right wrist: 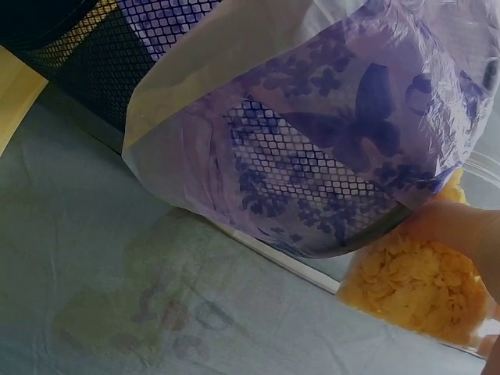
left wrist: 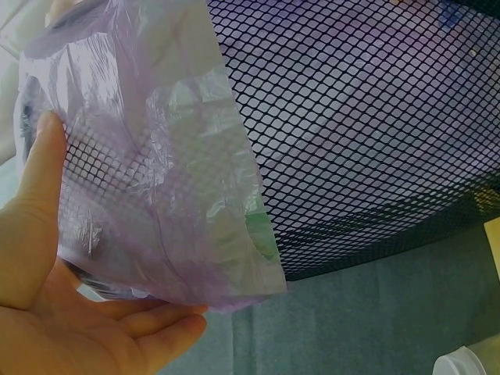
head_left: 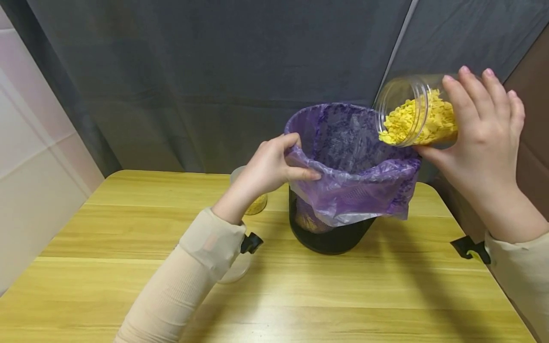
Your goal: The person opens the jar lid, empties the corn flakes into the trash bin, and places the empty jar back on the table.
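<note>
A black mesh wastebasket (head_left: pixel 332 240) stands on the table, lined with a purple plastic bag (head_left: pixel 356 195) folded over its rim. My left hand (head_left: pixel 270 164) grips the near left of the rim, thumb outside on the bag and fingers at the edge. In the left wrist view the bag's fold (left wrist: pixel 180 180) hangs over the mesh. On the right, my right hand (head_left: pixel 484 126) holds a clear jar (head_left: pixel 418 90) on its side, its uncapped mouth over the basket's right rim. Yellow flakes (head_left: pixel 439 119) fill its lower half, up to the mouth. The right wrist view shows printed butterflies on the bag (right wrist: pixel 375 117).
A second clear jar (head_left: pixel 257 206) with yellow contents stands behind my left wrist, partly hidden. By my left sleeve lies a round clear lid (head_left: pixel 238 270) on the wooden table (head_left: pixel 128 228). A grey curtain (head_left: pixel 206 85) hangs behind the table's back edge.
</note>
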Available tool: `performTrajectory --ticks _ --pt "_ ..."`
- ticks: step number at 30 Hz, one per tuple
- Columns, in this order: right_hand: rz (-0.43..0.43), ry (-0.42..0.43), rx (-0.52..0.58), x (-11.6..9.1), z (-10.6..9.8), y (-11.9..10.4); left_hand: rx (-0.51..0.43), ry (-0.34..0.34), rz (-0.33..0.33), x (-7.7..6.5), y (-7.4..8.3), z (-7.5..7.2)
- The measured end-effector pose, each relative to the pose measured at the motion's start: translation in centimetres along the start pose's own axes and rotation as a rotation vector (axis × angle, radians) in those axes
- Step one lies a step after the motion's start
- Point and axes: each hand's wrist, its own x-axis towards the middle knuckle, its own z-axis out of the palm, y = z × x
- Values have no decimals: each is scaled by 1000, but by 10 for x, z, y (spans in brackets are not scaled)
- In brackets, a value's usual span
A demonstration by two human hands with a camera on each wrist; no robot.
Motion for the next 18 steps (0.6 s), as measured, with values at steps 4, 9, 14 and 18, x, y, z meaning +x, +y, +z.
performTrajectory --ticks 4,9,14,18 --pt "-8 -5 -10 0 0 0 1 0 -2 0 0 0" --pt "-16 -6 -12 0 0 0 -5 -4 -4 0 0 0" --pt "-27 1 -20 -1 0 0 -4 -2 0 0 0 0" --pt "-38 -2 -28 -1 -1 0 -2 -3 1 0 1 -1"
